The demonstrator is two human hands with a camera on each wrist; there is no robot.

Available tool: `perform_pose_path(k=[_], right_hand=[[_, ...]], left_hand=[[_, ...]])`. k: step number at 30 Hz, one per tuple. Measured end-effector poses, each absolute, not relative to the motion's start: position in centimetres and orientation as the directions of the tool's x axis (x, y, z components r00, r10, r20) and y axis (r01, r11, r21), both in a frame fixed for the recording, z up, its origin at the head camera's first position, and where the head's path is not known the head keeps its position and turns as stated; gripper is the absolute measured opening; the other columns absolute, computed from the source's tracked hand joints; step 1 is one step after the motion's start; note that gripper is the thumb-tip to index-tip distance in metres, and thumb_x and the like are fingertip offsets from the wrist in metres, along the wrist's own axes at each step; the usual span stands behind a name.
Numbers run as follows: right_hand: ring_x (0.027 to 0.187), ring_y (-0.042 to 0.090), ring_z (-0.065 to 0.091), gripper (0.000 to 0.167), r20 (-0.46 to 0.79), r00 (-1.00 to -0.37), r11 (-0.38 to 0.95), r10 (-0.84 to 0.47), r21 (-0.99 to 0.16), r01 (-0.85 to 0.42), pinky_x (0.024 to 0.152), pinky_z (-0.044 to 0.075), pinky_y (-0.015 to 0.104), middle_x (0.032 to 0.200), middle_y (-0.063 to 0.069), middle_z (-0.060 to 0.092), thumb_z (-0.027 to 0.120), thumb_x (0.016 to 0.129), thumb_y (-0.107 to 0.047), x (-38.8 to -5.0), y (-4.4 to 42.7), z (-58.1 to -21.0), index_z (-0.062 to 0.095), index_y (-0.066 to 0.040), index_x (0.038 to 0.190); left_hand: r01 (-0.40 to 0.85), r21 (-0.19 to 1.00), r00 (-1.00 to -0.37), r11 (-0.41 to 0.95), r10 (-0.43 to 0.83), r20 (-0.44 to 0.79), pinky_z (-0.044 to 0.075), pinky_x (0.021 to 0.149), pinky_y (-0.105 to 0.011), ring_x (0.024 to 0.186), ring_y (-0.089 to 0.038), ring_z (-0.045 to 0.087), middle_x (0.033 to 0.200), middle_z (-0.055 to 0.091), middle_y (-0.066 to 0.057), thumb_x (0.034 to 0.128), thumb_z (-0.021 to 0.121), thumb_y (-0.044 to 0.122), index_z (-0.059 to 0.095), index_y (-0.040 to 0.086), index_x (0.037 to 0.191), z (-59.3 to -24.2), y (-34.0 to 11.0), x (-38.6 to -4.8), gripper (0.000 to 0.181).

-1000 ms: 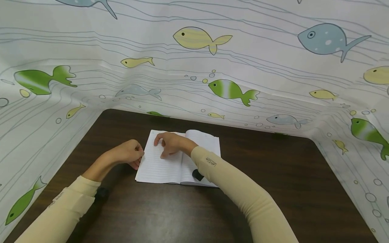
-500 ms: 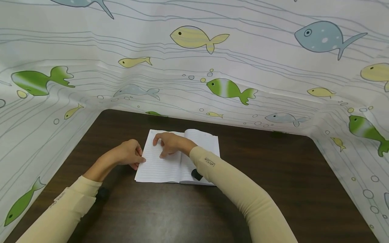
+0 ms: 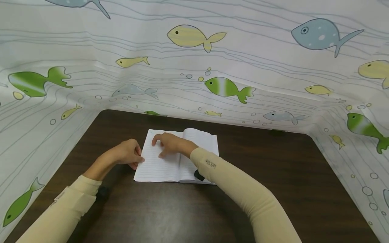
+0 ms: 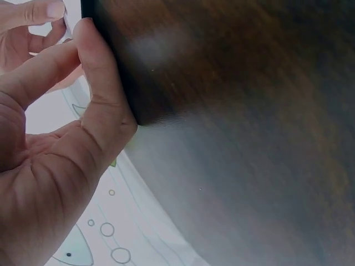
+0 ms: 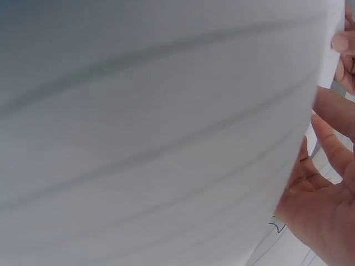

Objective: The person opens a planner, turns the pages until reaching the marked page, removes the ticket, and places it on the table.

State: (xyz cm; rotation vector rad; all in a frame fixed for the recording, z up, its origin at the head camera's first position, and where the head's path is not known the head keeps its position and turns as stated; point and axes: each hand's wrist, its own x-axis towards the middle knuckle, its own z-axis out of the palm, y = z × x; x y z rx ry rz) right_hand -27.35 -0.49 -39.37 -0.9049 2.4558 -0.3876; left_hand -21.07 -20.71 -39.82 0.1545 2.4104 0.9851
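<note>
Dark table (image 3: 273, 189) bears an opened-out notebook (image 3: 167, 168); the left hand (image 3: 126, 152) pinches its nine-o'clock edge, while the right hand (image 3: 171, 143), fingers spread, apparently steadies it.

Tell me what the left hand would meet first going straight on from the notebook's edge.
Most likely the right hand, which is over the left page of the notebook, ahead of the left hand; depth is hard to judge.

A dark brown, wood-grained table (image 3: 304, 168) carries an open lined notebook (image 3: 170, 168) near its far edge.
</note>
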Motion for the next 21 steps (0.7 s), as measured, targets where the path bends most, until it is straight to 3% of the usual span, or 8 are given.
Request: perform_pose_path(k=[8, 15, 21], right_hand=[[0.126, 0.018, 0.065, 0.057, -0.307, -0.594, 0.665, -0.743, -0.245, -0.705, 0.111, 0.051, 0.027, 0.139, 0.010, 0.064, 0.082, 0.097, -0.018, -26.4, 0.4, -39.4, 0.061, -0.018, 0.151], [0.142, 0.015, 0.059, 0.056, -0.338, -0.551, 0.616, -0.763, -0.121, -0.779, 0.117, 0.051, 0.031, 0.153, 0.002, 0.061, 0.083, 0.096, -0.020, -25.4, 1.8, -38.6, 0.064, -0.021, 0.149], [0.145, 0.017, 0.057, 0.059, -0.322, -0.538, 0.594, -0.779, -0.104, -0.798, 0.116, 0.053, 0.038, 0.155, 0.001, 0.060, 0.082, 0.098, -0.026, -25.1, 3.1, -37.6, 0.061, -0.022, 0.152]], left_hand=[[-0.089, 0.676, -0.849, 0.732, 0.299, -0.435, 0.067, 0.066, -0.033, 0.067, -0.016, 0.073, 0.086, 0.069, -0.019, 0.0972, 0.073, -0.002, 0.058, -0.013, 0.104, -40.4, -20.7, -21.2, 0.020], [-0.075, 0.673, -0.851, 0.735, 0.305, -0.428, 0.067, 0.066, -0.033, 0.066, -0.016, 0.072, 0.085, 0.069, -0.019, 0.0976, 0.072, -0.002, 0.058, -0.013, 0.102, -40.2, -20.7, -21.2, 0.019], [-0.066, 0.681, -0.853, 0.729, 0.313, -0.418, 0.067, 0.066, -0.034, 0.065, -0.016, 0.071, 0.084, 0.069, -0.019, 0.0970, 0.073, -0.002, 0.058, -0.013, 0.102, -40.1, -20.7, -21.3, 0.019]])
